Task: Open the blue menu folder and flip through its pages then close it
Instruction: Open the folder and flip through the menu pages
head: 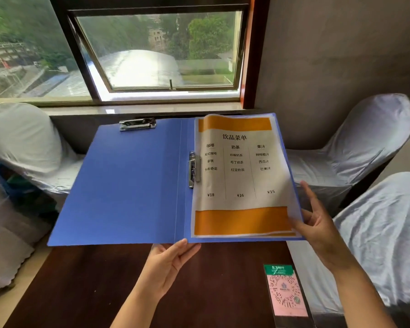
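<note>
Your left hand point(167, 263) comes up from six o'clock over the dark wooden table point(92, 285), fingers together and palm up, its fingertips under the near edge of the blue menu folder point(128, 185) at the spine. A pink-and-green QR code card point(285, 290) lies on the table at five o'clock, just beside your right forearm.

Your right hand point(322, 223) reaches in from four o'clock, fingers spread, thumb on the lower right corner of the top page point(240, 171); whether it pinches the sheet or only rests on it cannot be told.

The folder is open and held above the table at the centre of the view, tilted toward you. Its left cover is bare blue, with a metal clip point(137, 124) at its far edge. Its right half holds a small stack of pages under a side clamp point(194, 169) by the spine; the top one is a white drinks menu with orange bands top and bottom, three columns and prices ¥18, ¥16 and ¥15.

Beyond, white-covered chairs stand at nine o'clock point(21, 143) and three o'clock point(365, 143), and a window point(156, 53) at twelve o'clock shows rooftops and trees.
</note>
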Demonstrator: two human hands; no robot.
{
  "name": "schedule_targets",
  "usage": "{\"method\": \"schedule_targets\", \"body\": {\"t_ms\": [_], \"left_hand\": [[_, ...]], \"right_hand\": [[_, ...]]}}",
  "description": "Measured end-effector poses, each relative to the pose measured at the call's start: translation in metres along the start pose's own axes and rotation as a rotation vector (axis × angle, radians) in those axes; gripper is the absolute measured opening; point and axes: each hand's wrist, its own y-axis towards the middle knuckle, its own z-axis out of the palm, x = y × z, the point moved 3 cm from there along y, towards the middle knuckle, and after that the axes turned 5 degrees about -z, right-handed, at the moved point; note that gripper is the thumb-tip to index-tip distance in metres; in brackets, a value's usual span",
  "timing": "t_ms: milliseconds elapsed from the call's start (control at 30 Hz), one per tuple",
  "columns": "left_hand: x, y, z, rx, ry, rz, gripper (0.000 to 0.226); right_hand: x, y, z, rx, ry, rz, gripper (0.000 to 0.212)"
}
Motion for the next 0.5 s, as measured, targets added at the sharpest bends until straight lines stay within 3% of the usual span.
{"method": "schedule_targets", "body": {"t_ms": [100, 200, 267, 333, 500], "left_hand": [[0.004, -0.001, 0.003, -0.012, -0.027, 0.025, 0.041], [0.006, -0.001, 0.005, -0.041, -0.074, 0.027, 0.048], [0.006, -0.001, 0.007, -0.054, -0.1, 0.032, 0.047], [0.007, -0.001, 0.008, -0.066, -0.109, 0.029, 0.042], [0.008, -0.003, 0.009, -0.057, -0.15, 0.026, 0.045]], "right_hand": [[0.005, 0.002, 0.007, -0.156, -0.218, -0.038, 0.085], [0.011, 0.007, 0.02, -0.303, -0.8, -0.1, 0.098], [0.014, 0.008, 0.036, -0.326, -1.009, -0.134, 0.087], [0.021, 0.007, 0.055, -0.304, -1.015, -0.187, 0.07], [0.04, 0.001, 0.101, -0.156, -0.971, -0.292, 0.054]]}}
